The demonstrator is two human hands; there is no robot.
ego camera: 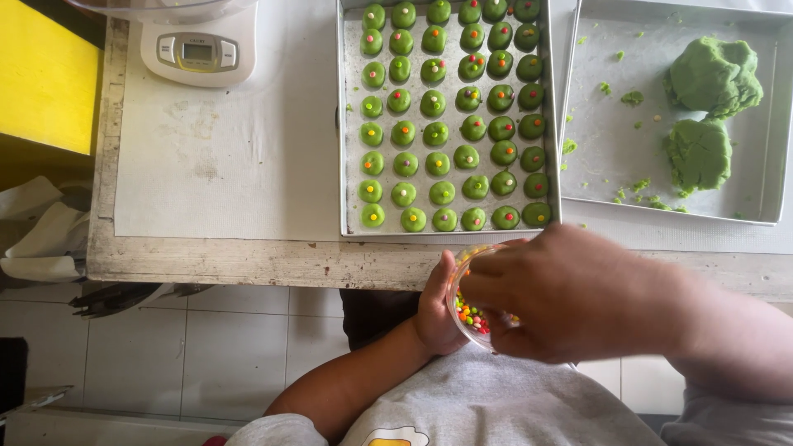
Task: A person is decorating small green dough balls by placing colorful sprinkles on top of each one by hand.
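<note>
Head view, lower middle of the frame: the left hand (435, 310) cups a small clear bowl (472, 318) of tiny coloured candies (469, 315), fingers curled round its side. The right hand (570, 293) dips in from above, fingertips bunched inside the bowl; whether they have pinched any I cannot tell. Such candies look light, hard and prone to roll, best pinched singly. Above, a metal tray (341, 124) holds rows of soft-looking green dough balls (438, 132).

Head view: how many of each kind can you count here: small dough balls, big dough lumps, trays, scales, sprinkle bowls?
Small green dough balls: 48
Big green dough lumps: 2
Metal trays: 2
Kitchen scale: 1
Sprinkle bowl: 1
Total: 54
</note>
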